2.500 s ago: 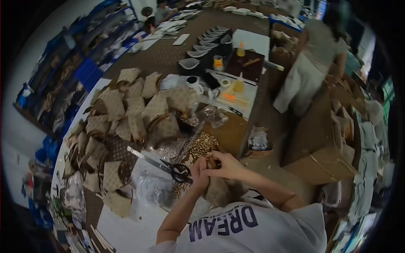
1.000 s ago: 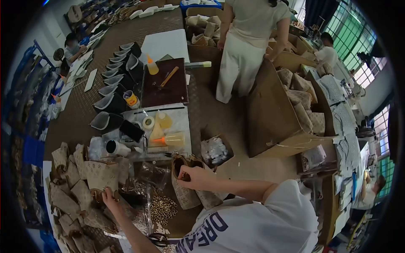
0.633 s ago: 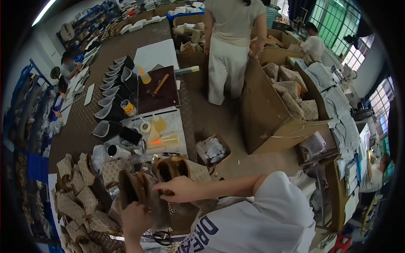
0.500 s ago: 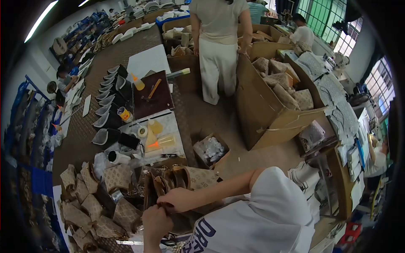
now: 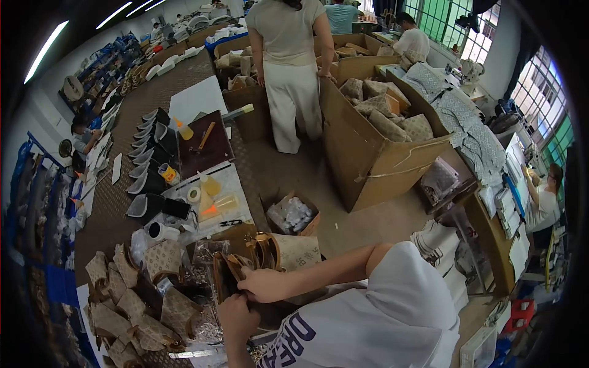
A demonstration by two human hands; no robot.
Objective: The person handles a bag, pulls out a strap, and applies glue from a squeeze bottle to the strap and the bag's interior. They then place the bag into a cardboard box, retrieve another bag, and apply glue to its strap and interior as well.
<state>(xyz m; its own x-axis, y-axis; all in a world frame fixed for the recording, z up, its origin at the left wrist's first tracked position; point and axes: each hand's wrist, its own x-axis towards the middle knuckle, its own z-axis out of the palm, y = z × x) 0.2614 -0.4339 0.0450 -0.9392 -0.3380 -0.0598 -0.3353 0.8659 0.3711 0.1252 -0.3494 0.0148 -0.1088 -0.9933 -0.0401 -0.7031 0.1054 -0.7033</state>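
taking the hands as the dial's centre, the left hand (image 5: 238,316) is curled low against the brown-edged bag (image 5: 228,270), which stands between the person and the table's far side, its dark mouth facing up. the right hand (image 5: 267,285) is bent over the bag's upper edge, fingers nearly closed and seemingly gripping it; whether the left fingers pinch anything, i can't make out. a patterned bag (image 5: 299,250) sits just beside, at one to two o'clock. a metal ruler (image 5: 199,354) lies at seven to eight, and the bag pile (image 5: 175,310) spreads at nine. farther off, a white mug (image 5: 162,231) stands at ten and a glue bottle (image 5: 227,202) lies near half past eleven.

as i judge it, a loose left hold could let the bag twist under the right hand's pull, and a wide elbow swing might knock the patterned bag towards the floor side.

both sets of fingertips are hidden, the bag's lower body is lost behind the wrists, and its inside is too dark to read; the ruler's near end is cut off by the forearm.
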